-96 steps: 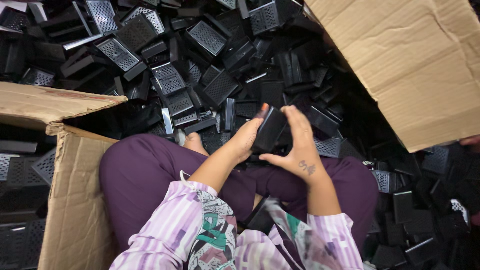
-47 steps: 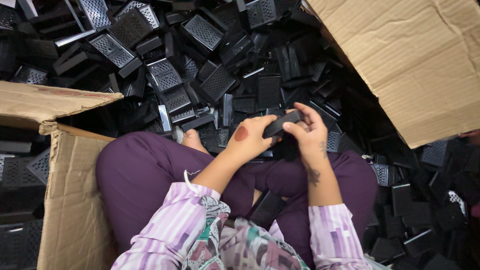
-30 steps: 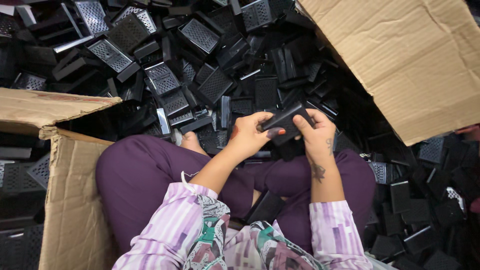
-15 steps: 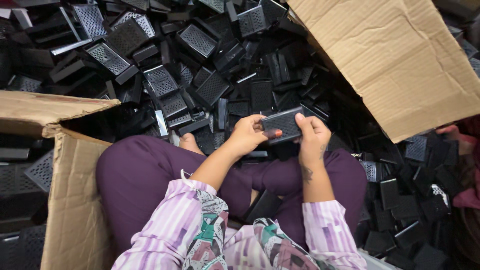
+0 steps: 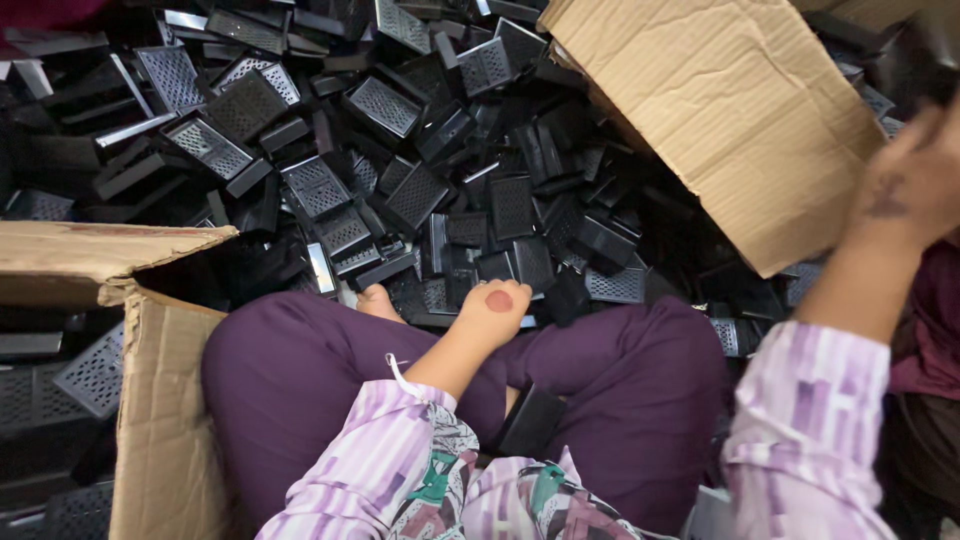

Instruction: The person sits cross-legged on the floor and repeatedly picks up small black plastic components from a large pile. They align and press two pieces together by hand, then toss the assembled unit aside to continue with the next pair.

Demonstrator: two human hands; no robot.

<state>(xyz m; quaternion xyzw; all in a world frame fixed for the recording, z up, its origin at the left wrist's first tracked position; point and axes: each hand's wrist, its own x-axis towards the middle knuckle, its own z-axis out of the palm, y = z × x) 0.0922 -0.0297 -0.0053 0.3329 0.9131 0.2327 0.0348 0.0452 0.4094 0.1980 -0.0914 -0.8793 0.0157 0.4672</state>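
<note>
Two bare hands belong to a person seated cross-legged in purple trousers (image 5: 330,380) and a striped lilac-and-white top, seen from above. The left hand (image 5: 493,308) rests low over the knee, at the near edge of a large heap of black plastic parts (image 5: 420,190), its back toward the camera with a red mark on it; the fingers curl downward among the pieces, and it cannot be told whether they grip one. The right hand (image 5: 915,180) is raised high at the right edge of the view, blurred, its fingers hidden, so its grip cannot be told either. Many of the black parts are small rectangular housings with perforated grille faces, piled loosely across the whole upper area. One black part (image 5: 532,420) lies in the person's lap between the legs. An open cardboard box (image 5: 160,440) stands just beside the left knee, and a large cardboard flap (image 5: 720,120) lies over the heap at upper right.
</note>
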